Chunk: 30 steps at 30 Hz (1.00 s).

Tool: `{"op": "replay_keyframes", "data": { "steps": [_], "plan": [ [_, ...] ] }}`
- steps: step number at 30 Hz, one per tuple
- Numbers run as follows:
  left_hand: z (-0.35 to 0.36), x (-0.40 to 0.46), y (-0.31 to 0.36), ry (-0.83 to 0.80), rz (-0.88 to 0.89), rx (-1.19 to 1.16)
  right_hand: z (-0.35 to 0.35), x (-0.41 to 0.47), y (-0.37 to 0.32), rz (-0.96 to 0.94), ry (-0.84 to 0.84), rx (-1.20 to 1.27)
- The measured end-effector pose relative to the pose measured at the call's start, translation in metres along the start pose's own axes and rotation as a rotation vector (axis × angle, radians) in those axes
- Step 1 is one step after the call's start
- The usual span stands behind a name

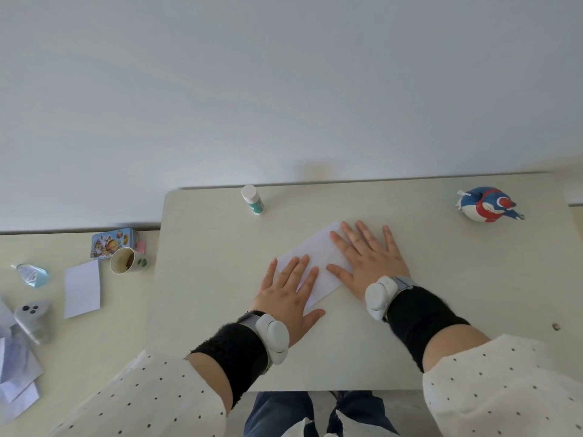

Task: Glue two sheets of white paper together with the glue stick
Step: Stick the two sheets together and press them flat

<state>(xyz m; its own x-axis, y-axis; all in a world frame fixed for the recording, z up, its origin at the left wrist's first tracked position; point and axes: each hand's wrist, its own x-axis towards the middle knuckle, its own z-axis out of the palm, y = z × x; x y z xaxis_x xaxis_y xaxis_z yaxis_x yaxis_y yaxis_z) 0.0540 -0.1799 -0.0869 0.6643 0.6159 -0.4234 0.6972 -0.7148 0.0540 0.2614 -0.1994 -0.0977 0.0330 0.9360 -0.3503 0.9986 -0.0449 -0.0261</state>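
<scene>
A white sheet of paper [318,253] lies slanted on the cream table [205,298]; I cannot tell whether it is one sheet or two stacked. My left hand [288,294] lies flat on its near left end, fingers straight. My right hand [367,257] presses flat on its far right end, fingers spread. The glue stick [253,200], white-capped with a teal label, stands capped near the table's far edge, apart from both hands.
A blue, red and white bird figure [487,205] sits at the far right. On the lower table to the left are a paper cup [126,261], a picture tin [113,242], another white sheet [82,288], a grey controller [31,320] and loose papers [17,373].
</scene>
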Motion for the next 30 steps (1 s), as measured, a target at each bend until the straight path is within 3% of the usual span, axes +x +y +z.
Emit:
{"op": "replay_keyframes", "data": {
  "steps": [7, 12, 14, 18, 20, 24, 30],
  "plan": [
    [-0.001, -0.002, 0.001, -0.003, -0.02, -0.01, 0.001, 0.0, 0.002, 0.213, -0.01, 0.125],
    [-0.003, -0.004, 0.007, -0.012, -0.062, -0.036, -0.004, 0.0, 0.008, 0.231, -0.02, 0.112],
    [-0.003, -0.003, 0.009, -0.008, -0.062, -0.044, -0.005, -0.002, 0.004, 0.182, -0.027, 0.107],
    [-0.003, -0.002, 0.009, -0.006, -0.066, -0.038, -0.007, -0.016, -0.024, -0.178, -0.008, -0.02],
    [-0.002, -0.003, 0.01, 0.004, -0.082, -0.036, -0.007, -0.021, -0.036, -0.265, -0.011, -0.039],
    [-0.004, -0.004, 0.008, 0.005, -0.078, -0.016, 0.003, -0.015, -0.031, -0.264, -0.028, -0.002],
    [-0.006, -0.005, 0.005, -0.006, -0.067, 0.011, 0.0, 0.004, 0.005, -0.058, -0.019, -0.017]
  ]
}}
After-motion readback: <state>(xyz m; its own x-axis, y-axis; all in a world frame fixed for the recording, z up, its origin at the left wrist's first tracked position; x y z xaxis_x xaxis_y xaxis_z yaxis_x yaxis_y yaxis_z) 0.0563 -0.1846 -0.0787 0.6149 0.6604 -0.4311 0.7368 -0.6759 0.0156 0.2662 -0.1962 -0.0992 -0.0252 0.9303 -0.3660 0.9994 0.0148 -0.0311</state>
